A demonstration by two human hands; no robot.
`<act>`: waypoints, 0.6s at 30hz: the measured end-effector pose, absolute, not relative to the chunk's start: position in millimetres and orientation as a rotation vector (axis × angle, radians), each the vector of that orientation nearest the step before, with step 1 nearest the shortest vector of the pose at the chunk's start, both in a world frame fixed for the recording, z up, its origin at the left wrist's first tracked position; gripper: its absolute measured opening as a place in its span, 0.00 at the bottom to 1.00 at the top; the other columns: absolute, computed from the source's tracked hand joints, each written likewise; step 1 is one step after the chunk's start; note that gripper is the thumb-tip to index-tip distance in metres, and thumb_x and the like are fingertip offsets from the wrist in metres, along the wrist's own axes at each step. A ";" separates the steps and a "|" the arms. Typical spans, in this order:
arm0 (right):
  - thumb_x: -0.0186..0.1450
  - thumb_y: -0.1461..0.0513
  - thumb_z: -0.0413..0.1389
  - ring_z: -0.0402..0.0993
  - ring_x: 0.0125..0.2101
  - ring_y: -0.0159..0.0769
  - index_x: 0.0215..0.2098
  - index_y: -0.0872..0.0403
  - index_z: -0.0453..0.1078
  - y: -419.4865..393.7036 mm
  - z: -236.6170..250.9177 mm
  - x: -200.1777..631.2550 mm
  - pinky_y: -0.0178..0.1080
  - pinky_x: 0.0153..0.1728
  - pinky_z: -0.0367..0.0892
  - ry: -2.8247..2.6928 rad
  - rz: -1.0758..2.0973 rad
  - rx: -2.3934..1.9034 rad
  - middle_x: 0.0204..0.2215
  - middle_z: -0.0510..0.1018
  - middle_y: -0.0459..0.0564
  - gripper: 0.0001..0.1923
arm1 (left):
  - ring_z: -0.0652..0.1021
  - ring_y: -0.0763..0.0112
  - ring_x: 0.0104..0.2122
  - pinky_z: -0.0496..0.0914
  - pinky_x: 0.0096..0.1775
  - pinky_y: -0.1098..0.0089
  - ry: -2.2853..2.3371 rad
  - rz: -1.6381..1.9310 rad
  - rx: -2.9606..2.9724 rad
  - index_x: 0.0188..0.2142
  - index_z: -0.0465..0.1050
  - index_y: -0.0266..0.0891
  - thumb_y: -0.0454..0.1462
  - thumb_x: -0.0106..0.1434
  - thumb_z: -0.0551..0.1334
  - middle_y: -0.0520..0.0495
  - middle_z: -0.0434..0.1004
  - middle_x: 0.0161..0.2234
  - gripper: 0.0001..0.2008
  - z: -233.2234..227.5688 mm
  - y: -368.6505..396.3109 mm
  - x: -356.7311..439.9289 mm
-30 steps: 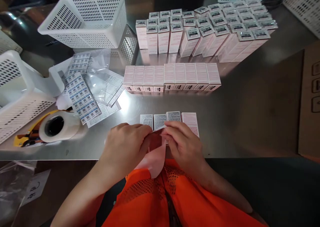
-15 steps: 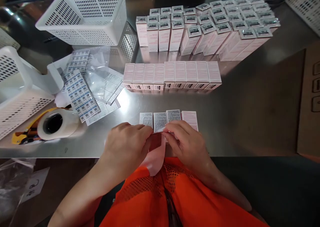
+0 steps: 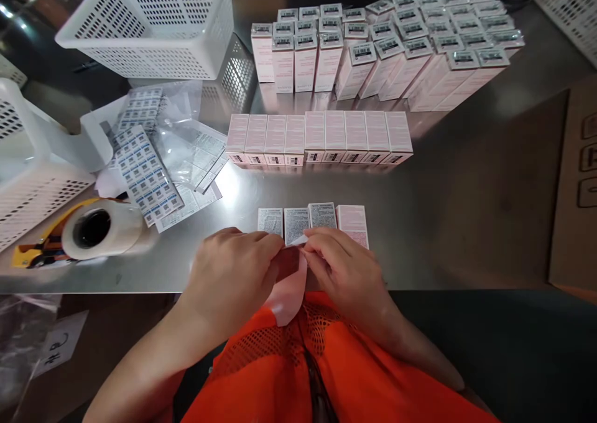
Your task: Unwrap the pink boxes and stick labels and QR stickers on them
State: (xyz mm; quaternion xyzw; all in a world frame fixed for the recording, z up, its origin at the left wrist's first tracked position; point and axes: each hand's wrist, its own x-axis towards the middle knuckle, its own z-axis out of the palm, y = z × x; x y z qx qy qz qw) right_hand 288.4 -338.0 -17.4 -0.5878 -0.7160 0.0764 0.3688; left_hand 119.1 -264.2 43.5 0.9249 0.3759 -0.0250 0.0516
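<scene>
Both hands pinch one pink backing sheet at the tabletop's near edge: left hand clamps it, right hand grips a small label; since a second ago that label has lifted slightly, so peeling looks underway; four small boxes lie just beyond.

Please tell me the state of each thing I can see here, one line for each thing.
Left hand: pinching the pink box.
Right hand: pinching the pink box.
Pink box: held at the table edge, end flap open.
Four boxes: lying flat, side by side.
Row of boxes: lying flat, closed.
Standing boxes: upright, closed.
Tape roll: lying on its side.
White basket: tilted.
</scene>
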 end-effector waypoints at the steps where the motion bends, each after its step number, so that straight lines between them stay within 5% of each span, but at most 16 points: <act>1: 0.71 0.70 0.50 0.79 0.42 0.36 0.35 0.52 0.68 -338.3 -18.3 288.2 0.38 0.43 0.76 -1.833 0.203 -1.508 0.37 0.81 0.50 0.09 | 0.74 0.64 0.20 0.54 0.26 0.65 1.140 -0.062 2.815 0.24 0.75 0.44 0.39 0.66 0.60 0.53 0.76 0.19 0.14 43.5 -264.1 119.1; 9: 0.68 0.67 0.57 0.79 0.43 0.35 0.39 0.51 0.71 -338.3 -29.2 287.8 0.38 0.45 0.77 -1.633 0.306 -1.433 0.39 0.81 0.48 0.04 | 0.77 0.65 0.25 0.54 0.27 0.66 1.225 -0.182 2.590 0.31 0.80 0.44 0.39 0.65 0.59 0.52 0.80 0.25 0.10 46.4 -257.2 113.0; 13: 0.66 0.69 0.61 0.79 0.39 0.34 0.48 0.51 0.73 -334.0 -32.8 285.1 0.37 0.40 0.77 -1.605 0.253 -1.385 0.39 0.81 0.49 0.13 | 0.76 0.69 0.25 0.54 0.28 0.68 1.199 -0.200 2.419 0.30 0.78 0.43 0.39 0.65 0.57 0.53 0.78 0.24 0.12 46.4 -250.4 107.2; 18: 0.62 0.73 0.62 0.79 0.36 0.36 0.41 0.51 0.78 -327.9 -41.8 281.1 0.40 0.38 0.77 -1.577 0.024 -1.246 0.35 0.82 0.49 0.13 | 0.70 0.75 0.22 0.54 0.27 0.70 1.145 -0.125 2.297 0.28 0.76 0.41 0.40 0.66 0.57 0.54 0.74 0.21 0.14 44.9 -242.5 101.1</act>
